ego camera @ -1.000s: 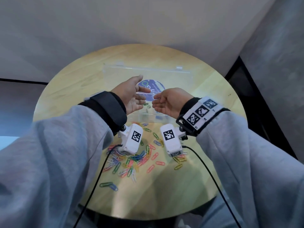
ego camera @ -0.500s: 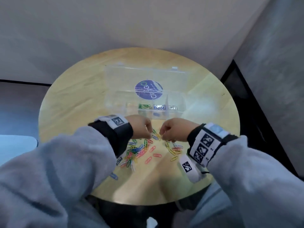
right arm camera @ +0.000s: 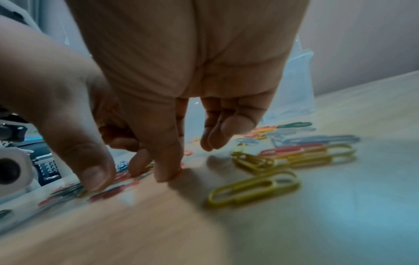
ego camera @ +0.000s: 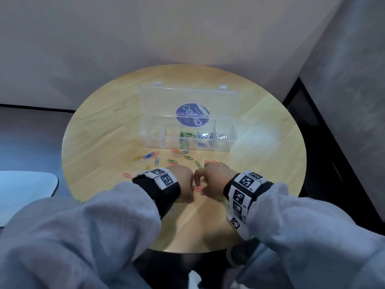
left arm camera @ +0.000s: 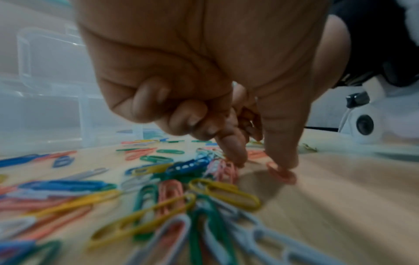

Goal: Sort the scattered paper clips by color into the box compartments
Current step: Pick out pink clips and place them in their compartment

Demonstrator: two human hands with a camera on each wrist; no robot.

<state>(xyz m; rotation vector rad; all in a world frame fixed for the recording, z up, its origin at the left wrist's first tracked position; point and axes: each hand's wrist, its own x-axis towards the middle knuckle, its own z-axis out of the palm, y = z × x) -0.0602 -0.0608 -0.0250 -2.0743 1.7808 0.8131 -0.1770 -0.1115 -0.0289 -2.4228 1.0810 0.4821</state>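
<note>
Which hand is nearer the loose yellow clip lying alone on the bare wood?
Right. The right hand has its fingertips down just beside the yellow clip; the left hand works farther off, beyond the right.

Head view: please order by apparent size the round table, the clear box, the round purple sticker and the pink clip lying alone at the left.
1. round table
2. clear box
3. round purple sticker
4. pink clip

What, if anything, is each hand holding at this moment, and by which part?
Neither holds anything yet. The left hand has thumb and forefinger tips down on pink paper clips lying on the table. The right hand touches the clips with its fingertips, lifting none.
</note>
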